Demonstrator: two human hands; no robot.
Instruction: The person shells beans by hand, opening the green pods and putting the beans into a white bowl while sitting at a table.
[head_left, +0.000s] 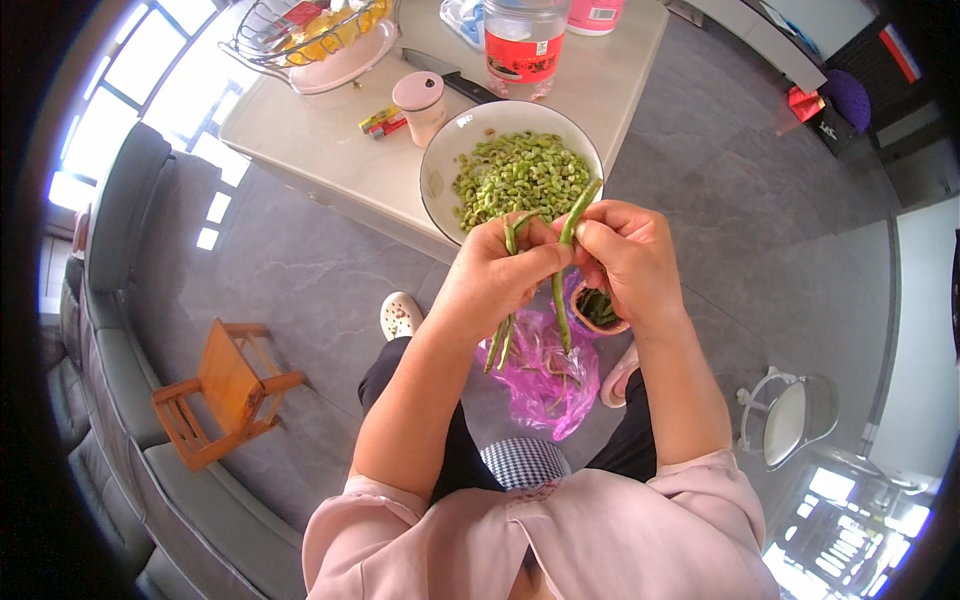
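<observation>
My left hand pinches a long green bean pod and also has a few thinner pods hanging from its fingers. Against it, my right hand grips the upper part of the long pod between thumb and fingers. Both hands are over the near rim of a white bowl, which holds a heap of shelled green beans. Below the hands lies a translucent pink plastic bag with stringy plant scraps. Partly behind my right hand, a round container holds dark green pieces.
On the table are a knife, a clear plastic jar, a pink lidded cup, two lighters and a wire basket. A wooden stool stands left by a grey sofa; a clear-backed chair is at right.
</observation>
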